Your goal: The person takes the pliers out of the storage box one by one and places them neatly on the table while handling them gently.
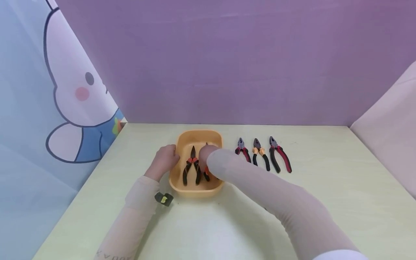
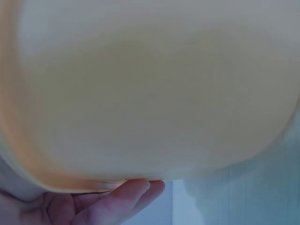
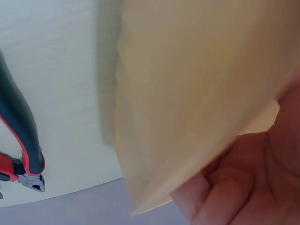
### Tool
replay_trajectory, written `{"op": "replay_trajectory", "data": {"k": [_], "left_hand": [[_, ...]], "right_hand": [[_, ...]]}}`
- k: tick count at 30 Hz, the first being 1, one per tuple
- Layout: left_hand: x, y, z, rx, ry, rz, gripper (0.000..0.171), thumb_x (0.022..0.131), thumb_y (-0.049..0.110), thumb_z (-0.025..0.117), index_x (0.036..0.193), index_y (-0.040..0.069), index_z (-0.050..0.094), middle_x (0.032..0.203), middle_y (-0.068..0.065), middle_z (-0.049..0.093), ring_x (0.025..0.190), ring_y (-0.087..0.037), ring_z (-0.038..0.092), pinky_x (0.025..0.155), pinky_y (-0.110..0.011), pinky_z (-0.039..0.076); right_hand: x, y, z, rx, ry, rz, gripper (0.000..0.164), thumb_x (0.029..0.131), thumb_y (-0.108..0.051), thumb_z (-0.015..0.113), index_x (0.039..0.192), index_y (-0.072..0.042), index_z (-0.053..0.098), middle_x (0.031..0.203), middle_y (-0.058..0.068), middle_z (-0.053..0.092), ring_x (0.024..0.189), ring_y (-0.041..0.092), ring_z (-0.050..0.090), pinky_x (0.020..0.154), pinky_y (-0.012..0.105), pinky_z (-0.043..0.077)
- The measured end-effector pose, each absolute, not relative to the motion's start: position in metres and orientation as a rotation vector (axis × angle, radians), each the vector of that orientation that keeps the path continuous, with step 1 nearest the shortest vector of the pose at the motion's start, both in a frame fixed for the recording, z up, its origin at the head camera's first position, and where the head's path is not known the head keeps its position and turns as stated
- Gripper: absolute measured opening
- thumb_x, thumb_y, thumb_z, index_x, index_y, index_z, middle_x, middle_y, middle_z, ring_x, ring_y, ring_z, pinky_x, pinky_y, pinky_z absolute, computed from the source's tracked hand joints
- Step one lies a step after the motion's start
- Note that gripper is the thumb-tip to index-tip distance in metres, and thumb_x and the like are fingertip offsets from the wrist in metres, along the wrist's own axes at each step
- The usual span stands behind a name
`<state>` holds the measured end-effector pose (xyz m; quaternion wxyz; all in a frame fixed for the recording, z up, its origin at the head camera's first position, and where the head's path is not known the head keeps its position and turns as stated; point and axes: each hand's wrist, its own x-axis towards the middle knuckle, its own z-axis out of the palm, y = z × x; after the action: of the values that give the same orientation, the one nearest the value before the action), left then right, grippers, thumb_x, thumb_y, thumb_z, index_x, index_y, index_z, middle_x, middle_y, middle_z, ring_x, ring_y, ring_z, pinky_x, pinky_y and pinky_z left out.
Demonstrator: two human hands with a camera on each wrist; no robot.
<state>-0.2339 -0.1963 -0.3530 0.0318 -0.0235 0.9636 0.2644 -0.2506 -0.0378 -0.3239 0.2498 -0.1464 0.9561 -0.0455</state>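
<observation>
In the head view a yellow-orange plastic basin (image 1: 196, 194) stands on the table. My left hand (image 1: 166, 158) grips its left rim; in the left wrist view the fingers (image 2: 115, 201) lie along the basin's outer side. Inside lie needle-nose pliers (image 1: 193, 162) with red-and-black handles, jaws pointing away. My right hand (image 1: 207, 154) is inside the basin, fingers curled over a second pair of pliers (image 1: 206, 176) with orange-and-black handles. The hand covers the middle of that pair, and the exact finger contact is hidden. In the right wrist view the basin wall hides the fingertips.
To the right of the basin lie three pliers in a row: small red-and-black pliers (image 1: 241, 146), orange-and-black pliers (image 1: 258, 151) and larger red-and-black pliers (image 1: 279, 153). A purple backdrop (image 1: 227, 72) stands along the table's far edge. A dark strap piece (image 1: 164, 198) hangs at the left wrist.
</observation>
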Motion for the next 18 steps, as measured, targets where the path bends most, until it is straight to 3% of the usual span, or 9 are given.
{"op": "replay_trajectory", "data": {"k": [13, 18], "left_hand": [[-0.2342, -0.1975, -0.3562, -0.058, 2.974, 0.827, 0.006, 0.086, 0.002, 0.049, 0.083, 0.0, 0.053, 0.072, -0.01, 0.053, 0.062, -0.02, 0.051, 0.052, -0.026, 0.044], [-0.2336, -0.1981, -0.3562, -0.055, 2.984, 0.82, 0.006, 0.086, 0.003, 0.049, 0.083, 0.0, 0.054, 0.072, -0.01, 0.054, 0.062, -0.02, 0.052, 0.052, -0.026, 0.044]], "right_hand": [[-0.2504, -0.042, -0.3277, -0.481, 2.585, 0.019, 0.011, 0.079, -0.02, 0.074, 0.087, -0.013, 0.07, 0.096, 0.003, 0.058, 0.079, 0.015, 0.055, 0.067, 0.025, 0.049], [-0.2517, -0.0425, -0.3279, -0.377, 2.573, -0.082, 0.013, 0.078, -0.019, 0.074, 0.087, -0.012, 0.068, 0.09, 0.003, 0.058, 0.075, 0.014, 0.056, 0.063, 0.024, 0.049]]}}
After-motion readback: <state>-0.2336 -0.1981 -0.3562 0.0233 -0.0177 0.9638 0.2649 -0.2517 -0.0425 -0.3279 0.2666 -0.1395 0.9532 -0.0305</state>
